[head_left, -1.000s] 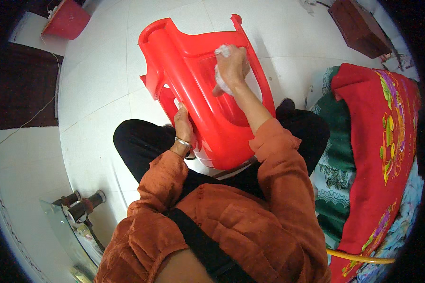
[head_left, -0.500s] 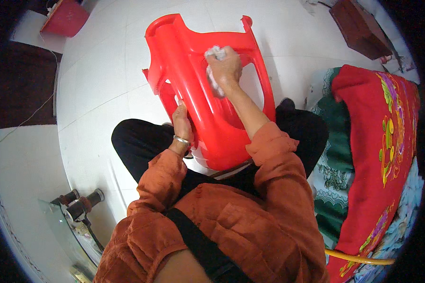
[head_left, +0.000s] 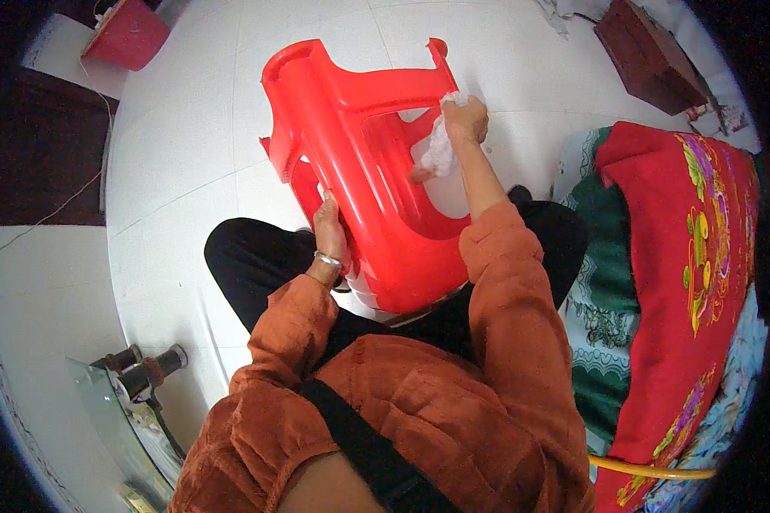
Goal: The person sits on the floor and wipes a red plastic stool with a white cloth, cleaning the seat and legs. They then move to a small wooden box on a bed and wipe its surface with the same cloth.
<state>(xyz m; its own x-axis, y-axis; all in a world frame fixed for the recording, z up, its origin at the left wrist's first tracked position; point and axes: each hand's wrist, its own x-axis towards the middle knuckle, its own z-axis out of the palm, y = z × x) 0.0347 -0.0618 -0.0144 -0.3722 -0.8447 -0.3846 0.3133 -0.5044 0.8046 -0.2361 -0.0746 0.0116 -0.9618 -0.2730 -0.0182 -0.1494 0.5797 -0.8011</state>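
Note:
A red plastic stool (head_left: 342,171) lies tipped on its side between my bent knees, its legs pointing away from me. My left hand (head_left: 329,229), with a silver bangle at the wrist, grips the stool's left side; the thumb shows on top and the other fingers are hidden. At the stool's right leg, my right hand (head_left: 466,121) is closed round a white cloth (head_left: 439,152). The cloth hangs down from the fist beside the opening between the legs. Part of the right leg is covered by this hand and forearm.
On the right lie a red embroidered cloth (head_left: 659,222) and a green-and-white patterned cloth (head_left: 607,256). A brown box-like piece (head_left: 646,56) stands far right, a red tub (head_left: 128,36) far left. A glass-topped table (head_left: 111,410) is near left. White tiles (head_left: 197,128) cover the floor.
My right hand has moved right with the cloth, from the stool's middle panel to its right leg. My left hand keeps its hold; the stool has barely shifted.

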